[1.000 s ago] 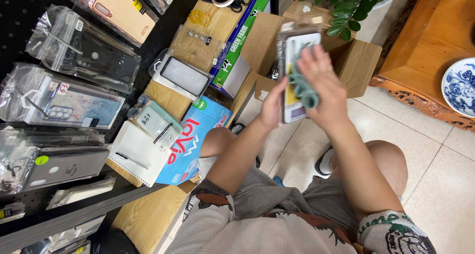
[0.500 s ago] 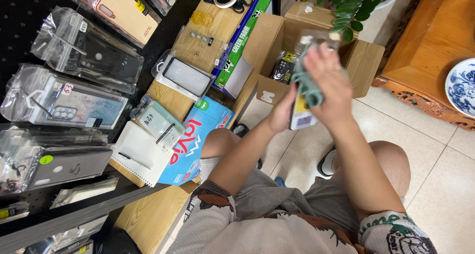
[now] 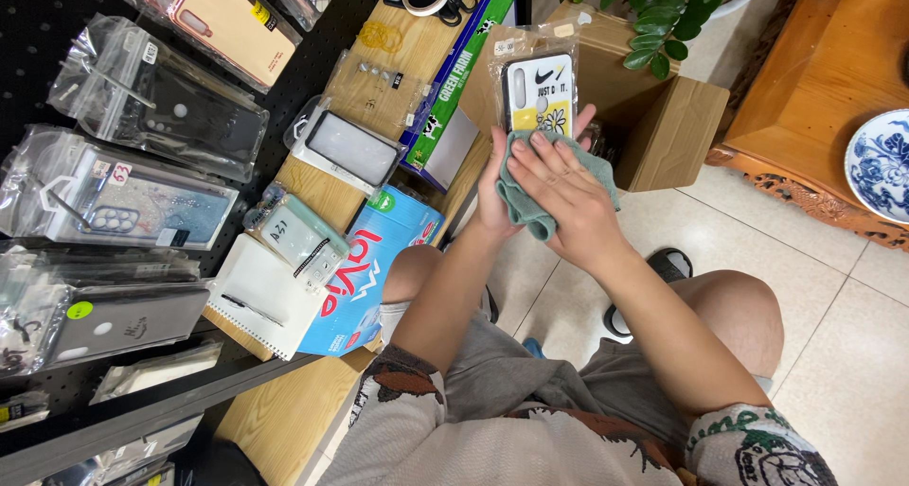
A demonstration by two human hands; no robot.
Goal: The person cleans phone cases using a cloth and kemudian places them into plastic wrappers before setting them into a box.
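Observation:
My left hand (image 3: 494, 194) holds a phone case in a clear plastic bag (image 3: 536, 90) upright from behind; the case is white and yellow with a black edge. My right hand (image 3: 565, 199) presses a folded grey-green cloth (image 3: 523, 205) flat against the lower part of the bag. Both hands are raised in front of an open cardboard box (image 3: 663, 131). I am seated, with bare knees showing below.
A black pegboard (image 3: 38, 32) at left carries several bagged phone cases. A wooden shelf (image 3: 417, 41) holds tape, rubber bands, a green carton, a blue box (image 3: 374, 268) and a spiral notebook (image 3: 265, 297). A carved wooden table (image 3: 814, 88) with a blue-and-white plate (image 3: 881, 164) stands at right.
The bagged case has risen and turned its printed face toward me. My right hand with the cloth has slid down from the case's upper part to its lower part.

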